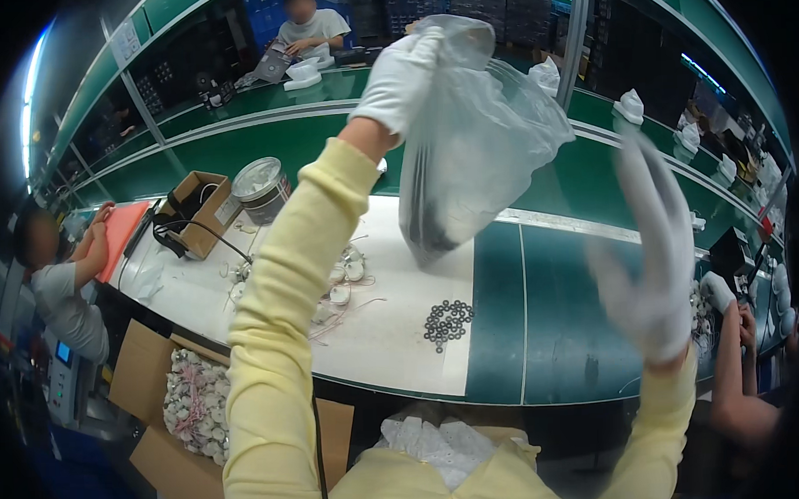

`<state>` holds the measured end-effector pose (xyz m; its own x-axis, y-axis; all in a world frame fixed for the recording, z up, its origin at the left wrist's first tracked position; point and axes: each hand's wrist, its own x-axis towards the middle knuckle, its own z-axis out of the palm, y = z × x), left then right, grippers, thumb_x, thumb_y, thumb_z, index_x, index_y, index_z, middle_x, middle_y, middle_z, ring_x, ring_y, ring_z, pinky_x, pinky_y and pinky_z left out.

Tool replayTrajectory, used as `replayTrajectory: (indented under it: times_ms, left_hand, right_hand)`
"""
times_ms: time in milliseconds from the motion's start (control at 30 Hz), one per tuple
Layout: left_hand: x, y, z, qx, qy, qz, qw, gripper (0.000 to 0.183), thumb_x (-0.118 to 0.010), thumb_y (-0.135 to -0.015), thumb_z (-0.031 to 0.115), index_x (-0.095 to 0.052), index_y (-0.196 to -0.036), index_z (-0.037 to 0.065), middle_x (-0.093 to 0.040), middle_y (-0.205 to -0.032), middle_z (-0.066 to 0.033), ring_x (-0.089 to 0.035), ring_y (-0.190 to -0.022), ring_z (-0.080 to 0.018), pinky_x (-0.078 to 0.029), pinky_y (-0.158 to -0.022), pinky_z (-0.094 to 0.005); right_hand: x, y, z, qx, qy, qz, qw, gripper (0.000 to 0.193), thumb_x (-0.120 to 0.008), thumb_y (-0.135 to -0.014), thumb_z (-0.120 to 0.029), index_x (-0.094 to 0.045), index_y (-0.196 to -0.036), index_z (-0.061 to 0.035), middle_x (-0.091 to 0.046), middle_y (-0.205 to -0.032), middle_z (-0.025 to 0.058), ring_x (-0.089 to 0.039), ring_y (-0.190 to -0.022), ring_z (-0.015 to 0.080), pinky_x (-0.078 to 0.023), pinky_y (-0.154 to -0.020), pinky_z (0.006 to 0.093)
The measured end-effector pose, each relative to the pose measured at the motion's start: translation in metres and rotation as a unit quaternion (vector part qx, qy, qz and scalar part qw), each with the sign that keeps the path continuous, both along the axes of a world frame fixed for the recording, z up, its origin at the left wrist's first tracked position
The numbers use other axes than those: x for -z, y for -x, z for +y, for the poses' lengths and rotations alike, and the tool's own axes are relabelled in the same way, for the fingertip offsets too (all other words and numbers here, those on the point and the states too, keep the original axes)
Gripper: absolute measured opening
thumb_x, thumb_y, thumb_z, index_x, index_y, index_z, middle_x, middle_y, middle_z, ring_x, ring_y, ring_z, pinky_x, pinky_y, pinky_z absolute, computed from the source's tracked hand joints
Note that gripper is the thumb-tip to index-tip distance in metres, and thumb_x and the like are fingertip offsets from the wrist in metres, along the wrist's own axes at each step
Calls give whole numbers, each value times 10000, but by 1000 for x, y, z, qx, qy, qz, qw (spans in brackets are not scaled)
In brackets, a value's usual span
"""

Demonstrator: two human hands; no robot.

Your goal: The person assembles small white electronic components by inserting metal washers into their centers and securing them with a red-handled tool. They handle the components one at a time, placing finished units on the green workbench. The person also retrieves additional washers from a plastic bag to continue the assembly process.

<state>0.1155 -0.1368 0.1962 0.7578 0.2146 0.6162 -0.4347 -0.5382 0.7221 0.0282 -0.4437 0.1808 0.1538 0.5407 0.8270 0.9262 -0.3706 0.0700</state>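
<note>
My left hand (407, 78), in a white glove, is raised high over the bench and closed on the top of a clear plastic bag (492, 132). The bag hangs open-bodied and wrinkled, with something dark and flat-looking low inside that I cannot make out. To the right, my gloved right hand (650, 249) is up with its fingers spread, blurred by motion, touching nothing. Beneath the bag, a patch of small black rings (448, 323) lies on the white bench top (394, 355). White round parts with thin wires (352, 269) lie partly behind my left forearm.
A tin bucket (261, 191) and a cardboard box (200, 212) stand at the bench's left. Below is an open carton of wired white parts (196, 402). A green conveyor (326, 168) runs beyond, carrying white-wrapped items (629, 107). Co-workers sit left, far and right.
</note>
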Motion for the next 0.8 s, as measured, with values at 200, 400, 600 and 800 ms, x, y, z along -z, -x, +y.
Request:
replayTrajectory:
  times_ms: [200,400,600,800]
  left_hand:
    - [-13,-16,-30,94,75,-25,992,406,-590,-1065,370,-684,-1255,24,-686,-1055,14,-572,-935,-77,-478,-856,-231]
    - [-1,-8,-38,97,16,-39,994,442,-568,-1068,350,-646,-1277,-31,-721,-1169,-107,-638,-1038,-166,-490,-976,-283]
    - [45,-12,-58,78,-138,1,987,350,-586,-1044,329,-693,-1227,51,-741,-1099,-167,-692,-953,-293,-537,-881,-350]
    - [66,19,-62,48,-190,48,979,260,-597,-1030,322,-711,-1090,96,-728,-944,-162,-677,-831,-343,-537,-761,-380]
  right_hand:
    - [-27,-154,75,-171,75,248,951,497,-601,-1007,-275,-556,-1395,33,-650,-1333,180,-648,-1166,332,-508,-986,352]
    - [20,-177,123,-298,42,799,521,612,-596,-1020,-457,-492,-1470,-54,-625,-1367,95,-590,-1222,277,-482,-1039,383]
    - [85,-208,141,-223,8,687,692,578,-618,-1002,-437,-518,-1431,-61,-630,-1347,95,-592,-1211,278,-482,-1035,385]
    - [131,-226,147,-126,-1,552,824,544,-640,-985,-416,-544,-1392,-69,-635,-1328,95,-593,-1200,278,-481,-1032,386]
